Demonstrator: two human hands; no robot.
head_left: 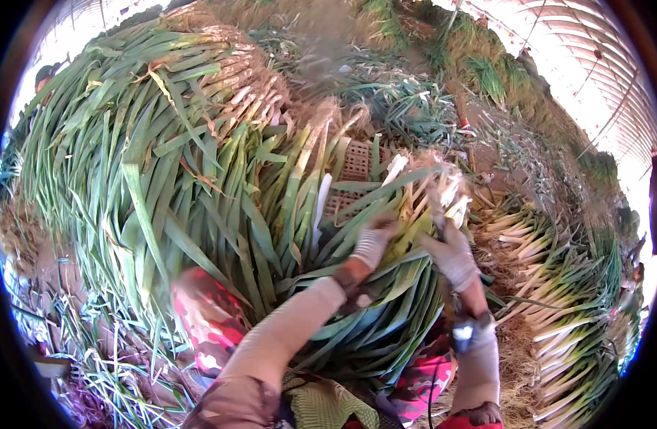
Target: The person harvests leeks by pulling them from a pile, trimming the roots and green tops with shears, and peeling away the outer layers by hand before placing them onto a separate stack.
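On the lap, centre-right: a bundle of green onions [385, 286] lies across the person's knees, white stalk ends up-right, green leaves fanning down-left. Left hand [373, 243], gloved, fingers curled onto the stalks partway along the bundle; looks like a grasp, though motion blur makes the exact closure hard to read. Right hand [453, 254], gloved, is wrapped around the white root ends [443, 193], fingers clenched there; blurred too. Watch-like band on the right wrist [465, 332].

Handling, as a judgement: stalks are firm near the white base, leaves soft, floppy, easily creased or torn. Bundle is long and loose, so it will likely sag and shed stems if held by the leaves. Best hold is on the white shanks, one hand further along to support.

Around: big heaped pile of green onions [164, 129] upper left, a plastic crate [357, 161] behind the bundle, a row of trimmed onions [550, 286] laid out right, straw-littered ground [514, 343], greenhouse roof [593, 57] overhead.
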